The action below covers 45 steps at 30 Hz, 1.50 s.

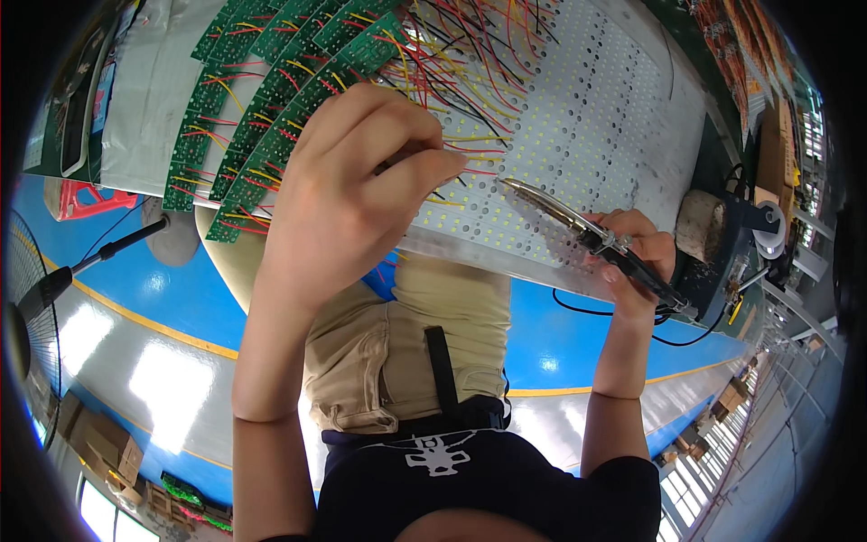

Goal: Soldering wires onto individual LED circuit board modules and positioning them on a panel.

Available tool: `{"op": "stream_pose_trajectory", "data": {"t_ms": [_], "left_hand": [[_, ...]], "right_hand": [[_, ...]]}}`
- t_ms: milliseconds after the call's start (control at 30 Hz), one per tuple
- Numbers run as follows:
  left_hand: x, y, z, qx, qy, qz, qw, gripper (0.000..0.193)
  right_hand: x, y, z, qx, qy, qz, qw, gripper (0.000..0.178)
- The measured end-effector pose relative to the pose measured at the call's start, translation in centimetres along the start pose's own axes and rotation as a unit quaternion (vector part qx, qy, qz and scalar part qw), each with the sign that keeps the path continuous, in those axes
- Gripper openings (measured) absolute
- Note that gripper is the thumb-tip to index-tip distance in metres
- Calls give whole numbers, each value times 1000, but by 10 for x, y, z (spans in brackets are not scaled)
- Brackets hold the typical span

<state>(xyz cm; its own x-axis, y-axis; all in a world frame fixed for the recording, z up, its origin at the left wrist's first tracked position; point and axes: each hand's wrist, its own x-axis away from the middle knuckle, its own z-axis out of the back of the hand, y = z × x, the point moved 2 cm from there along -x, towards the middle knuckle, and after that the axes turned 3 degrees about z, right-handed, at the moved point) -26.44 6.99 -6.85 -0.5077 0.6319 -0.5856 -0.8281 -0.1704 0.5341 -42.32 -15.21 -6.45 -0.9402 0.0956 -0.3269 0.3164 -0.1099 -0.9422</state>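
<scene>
My left hand (pixel 352 185) is closed in a pinch, thumb against forefinger. Thin red and yellow wires (pixel 483 160) stick out at its fingertips. Beside and beyond that hand lie overlapping strips of green circuit board (pixel 244 149) with short red and yellow leads. My right hand (pixel 643 248) is wrapped round the black handle of a soldering iron (pixel 567 217). The iron's metal tip points left toward the wire ends, a short gap away from them. Under both hands lies a pale panel (pixel 596 108) dotted with rows of small yellowish squares and dark round holes.
Loose red, yellow and black wires (pixel 470 54) spread over the panel's far side. At the right stand a soldering stand with a worn sponge block (pixel 701 226) and a white spool (pixel 769 230). A black cord (pixel 578 309) hangs below the bench edge. A fan (pixel 36 307) stands left.
</scene>
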Motion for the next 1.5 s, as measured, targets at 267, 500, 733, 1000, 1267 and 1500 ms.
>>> {"op": "stream_pose_trajectory", "data": {"t_ms": [267, 500, 733, 1000, 1267, 1500], "left_hand": [[-1, -2, 3, -12, -9, 3, 1000, 28], [1, 2, 5, 5, 31, -12, 999, 23], [9, 27, 57, -58, 148, -8, 987, 18], [23, -1, 111, -168, 163, 179, 956, 18], [30, 6, 92, -237, -9, 104, 966, 30], [18, 8, 94, -278, -29, 94, 955, 27]], "right_hand": [[-1, 2, 0, 5, -8, -4, 1000, 25], [14, 1, 8, -46, 71, -39, 996, 31], [44, 1, 33, -135, 297, -44, 944, 30], [10, -24, 14, -412, 339, -17, 845, 18], [-4, -14, -6, -298, 453, 32, 840, 21], [12, 0, -6, -196, 475, -79, 854, 20]]}}
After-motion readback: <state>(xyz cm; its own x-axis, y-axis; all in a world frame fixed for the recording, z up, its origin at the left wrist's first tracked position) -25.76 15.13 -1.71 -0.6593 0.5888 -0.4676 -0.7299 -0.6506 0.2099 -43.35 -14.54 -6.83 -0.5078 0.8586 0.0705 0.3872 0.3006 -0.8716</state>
